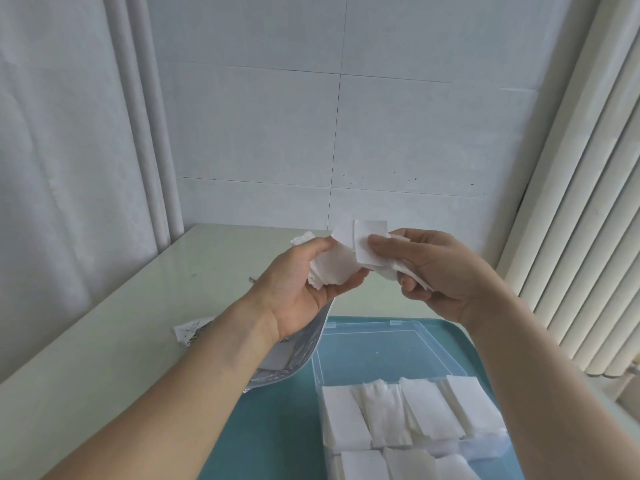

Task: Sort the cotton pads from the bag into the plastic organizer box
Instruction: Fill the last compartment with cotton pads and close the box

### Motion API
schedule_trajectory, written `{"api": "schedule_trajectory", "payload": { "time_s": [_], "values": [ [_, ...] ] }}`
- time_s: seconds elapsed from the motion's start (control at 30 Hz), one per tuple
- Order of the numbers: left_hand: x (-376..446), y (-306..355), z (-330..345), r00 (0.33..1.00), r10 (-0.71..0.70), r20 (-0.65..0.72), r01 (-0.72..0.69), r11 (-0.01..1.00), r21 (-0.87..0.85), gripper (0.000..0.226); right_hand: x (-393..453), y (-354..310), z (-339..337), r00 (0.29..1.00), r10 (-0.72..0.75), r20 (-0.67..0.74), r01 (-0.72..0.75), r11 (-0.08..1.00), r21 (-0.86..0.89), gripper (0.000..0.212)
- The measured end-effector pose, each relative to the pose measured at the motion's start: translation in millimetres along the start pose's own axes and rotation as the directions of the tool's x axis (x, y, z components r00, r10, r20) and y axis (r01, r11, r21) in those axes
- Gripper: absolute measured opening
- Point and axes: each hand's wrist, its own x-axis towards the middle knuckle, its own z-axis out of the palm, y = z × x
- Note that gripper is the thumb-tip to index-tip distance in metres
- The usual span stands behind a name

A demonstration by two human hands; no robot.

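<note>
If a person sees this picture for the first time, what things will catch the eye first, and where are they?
First, the two hands raised in the middle: the left hand grips a crumpled bunch of cotton pads, and the right hand pinches a flat square pad. Next, at the lower right, the clear plastic box on a teal tray, its near part filled with stacked white pads.

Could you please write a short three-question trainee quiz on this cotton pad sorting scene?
1. True or false: the left hand holds a bunch of cotton pads.
2. The clear organizer box rests on: A) teal tray B) bare table C) a lap.
3. Which hand pinches the flat square pad?

Key: 1 true; 2 A; 3 the right hand.
</note>
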Motion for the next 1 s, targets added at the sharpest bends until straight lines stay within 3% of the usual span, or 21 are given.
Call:
{"api": "schedule_trajectory", "payload": {
  "time_s": [0.27, 0.37, 0.5, 0.6, 0.9, 1.0],
  "values": [
    [6, -8, -2, 0.993, 0.114, -0.022, -0.111, 0.99, 0.092, 0.022, -2, 4, 23, 0.994, -0.018, -0.105, 0.023, 0.999, 0.042, 0.034],
    [5, -7, -1, 0.997, 0.061, -0.056, -0.059, 0.998, 0.037, 0.029, -2, 3, 23, 0.992, -0.02, -0.124, 0.031, 0.996, 0.083, 0.034],
    [3, -2, -2, 0.999, -0.044, 0.01, 0.044, 0.998, -0.033, 0.045, -2, 0, 15, 0.989, -0.006, -0.148, 0.019, 0.996, 0.089, 0.031],
    [4, -2, -4, 0.996, -0.078, 0.036, 0.079, 0.996, -0.033, 0.045, -1, 0, 12, 0.991, 0.001, -0.137, 0.008, 0.998, 0.063, 0.029],
    [3, -8, -4, 1.0, -0.018, 0.017, 0.016, 0.995, 0.1, 0.013, -1, 0, 13, 0.999, 0.013, -0.051, -0.008, 0.994, 0.11, 0.026],
    [4, -8, -3, 0.999, -0.038, 0.033, 0.038, 0.999, 0.002, 0.029, -2, -1, 13, 0.999, 0.033, -0.026, -0.027, 0.977, 0.209, 0.026]
  ]
}}
